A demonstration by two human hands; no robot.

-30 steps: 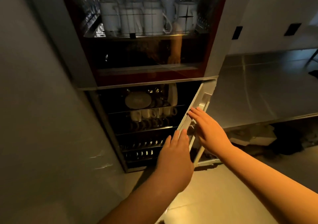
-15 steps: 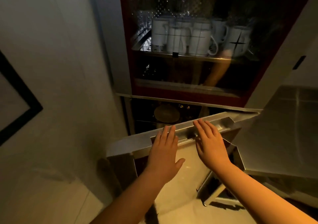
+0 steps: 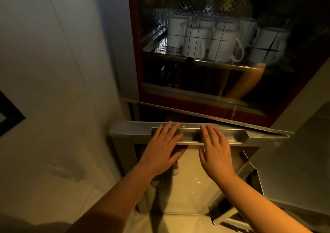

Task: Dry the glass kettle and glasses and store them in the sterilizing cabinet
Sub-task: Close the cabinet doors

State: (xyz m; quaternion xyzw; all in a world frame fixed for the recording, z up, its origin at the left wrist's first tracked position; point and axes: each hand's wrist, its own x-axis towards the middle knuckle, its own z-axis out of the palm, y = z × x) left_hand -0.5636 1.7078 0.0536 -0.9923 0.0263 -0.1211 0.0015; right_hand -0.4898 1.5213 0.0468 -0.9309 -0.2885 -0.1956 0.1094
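a pale wall [image 3: 53, 71] is seen at the far left, with a dark frame corner [image 3: 9, 118] at its edge. to its right the lower door [image 3: 125, 130] of the sterilizing cabinet [image 3: 135, 54] is seen tilted and almost shut, only a narrow dark gap being left at its top. the left hand [image 3: 160, 150] is laid flat against the door, fingers straight and together, its fingertips [image 3: 169, 127] resting on the left part of the long metal handle [image 3: 230, 136]. just beside it, apart from it, the right hand [image 3: 214, 154] is pressed flat on the same handle, fingers straight and slightly spread; nothing is gripped by either hand. two hands and one handle are counted. above, behind the dark glass of the upper door [image 3: 232, 82], white mugs [image 3: 225, 45] are stood on a rack; about seven can be made out, though reflections make the count uncertain. a steel counter [image 3: 307, 161] is seen at the far right. no glass kettle and no drinking glasses can be seen; whether they are inside the lower compartment cannot be told. the task is judged to be near its end, with the door's final closing left to be done.
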